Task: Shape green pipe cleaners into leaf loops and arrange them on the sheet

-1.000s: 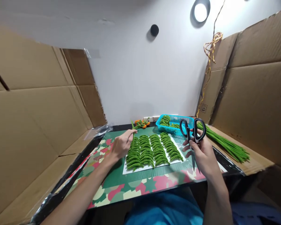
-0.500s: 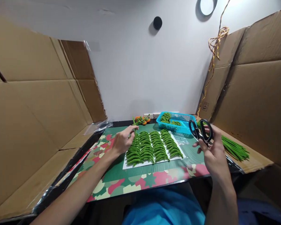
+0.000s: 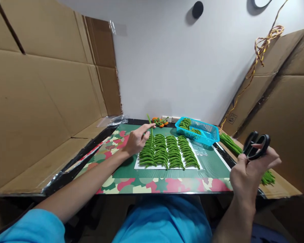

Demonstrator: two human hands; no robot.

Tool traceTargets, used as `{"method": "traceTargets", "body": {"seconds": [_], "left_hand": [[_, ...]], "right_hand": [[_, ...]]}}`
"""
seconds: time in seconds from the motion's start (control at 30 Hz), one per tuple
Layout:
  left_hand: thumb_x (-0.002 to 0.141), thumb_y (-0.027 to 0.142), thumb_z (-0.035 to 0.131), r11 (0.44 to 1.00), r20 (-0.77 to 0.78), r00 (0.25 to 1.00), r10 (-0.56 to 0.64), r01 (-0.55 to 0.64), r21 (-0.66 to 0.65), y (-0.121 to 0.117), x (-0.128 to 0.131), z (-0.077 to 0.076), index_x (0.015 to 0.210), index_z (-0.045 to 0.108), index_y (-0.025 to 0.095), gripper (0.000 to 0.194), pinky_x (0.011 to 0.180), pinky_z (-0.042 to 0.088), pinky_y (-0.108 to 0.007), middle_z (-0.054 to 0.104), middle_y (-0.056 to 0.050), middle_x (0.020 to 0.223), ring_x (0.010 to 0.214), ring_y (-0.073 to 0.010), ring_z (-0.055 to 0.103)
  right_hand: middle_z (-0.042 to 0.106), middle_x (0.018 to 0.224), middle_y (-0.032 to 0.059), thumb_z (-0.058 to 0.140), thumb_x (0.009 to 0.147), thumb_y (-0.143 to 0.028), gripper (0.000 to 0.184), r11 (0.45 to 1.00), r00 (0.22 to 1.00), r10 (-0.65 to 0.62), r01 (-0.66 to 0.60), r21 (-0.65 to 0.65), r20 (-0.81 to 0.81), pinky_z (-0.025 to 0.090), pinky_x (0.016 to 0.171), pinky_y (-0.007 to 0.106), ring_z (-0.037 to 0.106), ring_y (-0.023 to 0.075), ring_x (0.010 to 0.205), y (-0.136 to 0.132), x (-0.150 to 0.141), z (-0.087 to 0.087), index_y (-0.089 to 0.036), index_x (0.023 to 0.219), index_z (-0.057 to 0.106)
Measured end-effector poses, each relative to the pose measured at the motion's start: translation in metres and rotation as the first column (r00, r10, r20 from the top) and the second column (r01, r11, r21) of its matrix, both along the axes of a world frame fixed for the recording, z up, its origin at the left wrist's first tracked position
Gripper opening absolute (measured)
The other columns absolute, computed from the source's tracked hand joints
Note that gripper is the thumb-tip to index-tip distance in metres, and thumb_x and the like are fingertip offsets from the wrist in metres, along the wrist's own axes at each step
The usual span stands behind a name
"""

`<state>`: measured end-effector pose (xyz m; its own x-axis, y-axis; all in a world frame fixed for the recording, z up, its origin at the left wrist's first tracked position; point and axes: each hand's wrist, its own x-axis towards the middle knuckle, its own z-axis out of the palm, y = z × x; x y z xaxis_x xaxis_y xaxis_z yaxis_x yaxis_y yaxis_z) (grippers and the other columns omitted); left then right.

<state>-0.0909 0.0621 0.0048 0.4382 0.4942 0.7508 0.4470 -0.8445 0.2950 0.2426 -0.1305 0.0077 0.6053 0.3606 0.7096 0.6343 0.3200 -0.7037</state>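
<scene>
My left hand (image 3: 138,140) is closed in a pinch around a long green chenille stem (image 3: 149,119), which stands nearly upright above the left column of bent green pieces. Gripped in my right hand (image 3: 248,175) is a pair of scissors (image 3: 257,156) with black handles, held up at the right; its blades are hidden by the hand. Between my hands, on a white sheet (image 3: 136,166), lie several columns of curved, fuzzy green pieces (image 3: 175,156). Partly behind my right hand is a bundle of straight green stems (image 3: 230,144).
A blue plastic basket (image 3: 207,139) with some curved green pieces stands at the back right. Orange and green fuzzy pieces (image 3: 160,122) lie at the back. The patterned mat (image 3: 131,185) covers the table. Cardboard walls (image 3: 53,84) rise on both sides.
My right hand has moved right with the scissors and turned them. My left hand still pinches the stem over the left column. The camera view has shifted left and tilted down.
</scene>
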Motion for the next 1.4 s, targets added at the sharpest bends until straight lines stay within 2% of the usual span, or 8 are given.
{"method": "traceTargets", "body": {"seconds": [0.33, 0.47, 0.63, 0.9, 1.07, 1.17, 1.3, 1.4], "left_hand": [[0.108, 0.028, 0.04, 1.0, -0.042, 0.999, -0.001, 0.002, 0.013, 0.0, 0.003, 0.002, 0.148, 0.063, 0.02, 0.047, 0.077, 0.055, -0.029, 0.077, -0.009, 0.128, 0.071, -0.0139, 0.065], [0.107, 0.028, 0.043, 1.0, -0.053, 0.999, 0.006, -0.006, 0.003, 0.005, 0.002, -0.001, 0.148, 0.062, 0.021, 0.046, 0.075, 0.055, -0.028, 0.076, -0.008, 0.131, 0.07, -0.0134, 0.066], [0.107, 0.024, 0.041, 1.0, -0.046, 0.999, 0.013, -0.012, 0.012, 0.007, -0.001, -0.006, 0.147, 0.063, 0.021, 0.046, 0.09, 0.057, -0.029, 0.075, -0.007, 0.134, 0.1, -0.0184, 0.075], [0.106, 0.02, 0.039, 0.999, -0.079, 0.996, 0.03, -0.026, 0.047, 0.001, -0.004, -0.001, 0.145, 0.064, 0.022, 0.046, 0.087, 0.06, -0.03, 0.075, -0.008, 0.136, 0.106, -0.0186, 0.077], [0.104, 0.017, 0.041, 0.996, -0.105, 0.995, 0.005, 0.004, 0.09, 0.001, -0.001, 0.005, 0.144, 0.065, 0.02, 0.046, 0.082, 0.061, -0.028, 0.076, -0.008, 0.135, 0.104, -0.0182, 0.078], [0.103, 0.015, 0.042, 0.994, -0.111, 0.994, -0.001, 0.013, 0.107, 0.003, 0.0, 0.005, 0.143, 0.065, 0.019, 0.045, 0.081, 0.061, -0.027, 0.076, -0.007, 0.134, 0.101, -0.0173, 0.078], [0.101, 0.014, 0.043, 0.992, -0.124, 0.992, 0.0, 0.015, 0.123, 0.006, 0.0, 0.001, 0.139, 0.066, 0.019, 0.045, 0.084, 0.062, -0.027, 0.077, -0.007, 0.133, 0.108, -0.0183, 0.078], [0.1, 0.012, 0.044, 0.991, -0.138, 0.99, 0.012, 0.007, 0.133, 0.006, -0.001, 0.0, 0.14, 0.066, 0.02, 0.046, 0.084, 0.062, -0.028, 0.076, -0.007, 0.135, 0.109, -0.0193, 0.078]], "right_hand": [[0.059, 0.146, 0.0074, 0.053, 0.081, -0.016, 0.052, 0.993, 0.988, -0.085, 0.073, 0.095, 0.132, 0.017, 0.132, 0.066, 0.032, 0.0374, 0.158, -0.016, -0.008, 0.014, -0.022, 0.129, 0.074], [0.068, 0.129, 0.0106, 0.05, 0.077, -0.024, 0.054, 0.974, 0.989, 0.112, -0.128, 0.188, 0.093, 0.03, 0.126, 0.067, 0.047, 0.0418, 0.148, -0.021, -0.011, 0.013, -0.02, 0.124, 0.076], [0.062, 0.143, 0.0093, 0.038, 0.09, -0.049, 0.071, 0.875, 0.929, 0.366, -0.326, 0.357, -0.049, 0.044, 0.113, 0.075, 0.047, 0.0473, 0.148, -0.032, 0.001, 0.001, -0.032, 0.157, 0.056], [0.034, 0.17, -0.0234, 0.041, 0.097, -0.038, 0.059, 0.791, 0.916, 0.385, -0.266, 0.55, -0.111, 0.014, 0.133, 0.07, 0.01, 0.0289, 0.167, -0.013, -0.002, -0.003, -0.056, 0.152, 0.054], [0.079, 0.107, -0.0006, 0.046, 0.098, -0.026, 0.063, 0.69, 0.766, 0.615, -0.411, 0.595, -0.185, 0.061, 0.087, 0.048, 0.076, 0.026, 0.105, -0.005, -0.024, 0.01, -0.04, 0.16, 0.048], [0.074, 0.071, -0.0016, 0.049, 0.101, -0.03, 0.074, 0.623, 0.597, 0.777, -0.684, 0.379, -0.201, 0.059, 0.056, 0.039, 0.067, 0.0225, 0.05, -0.015, -0.032, 0.014, -0.033, 0.171, 0.026], [0.071, 0.063, -0.0018, 0.058, 0.102, -0.028, 0.085, 0.484, 0.453, 0.864, -0.868, 0.111, -0.22, 0.045, 0.033, 0.028, 0.06, 0.0212, 0.037, -0.032, -0.025, 0.004, -0.037, 0.173, 0.013], [0.067, 0.063, -0.0008, 0.067, 0.098, -0.039, 0.078, 0.593, 0.579, 0.805, -0.773, 0.226, -0.131, 0.038, 0.03, 0.028, 0.055, 0.0212, 0.038, -0.027, -0.012, -0.005, -0.041, 0.168, 0.031]]}}
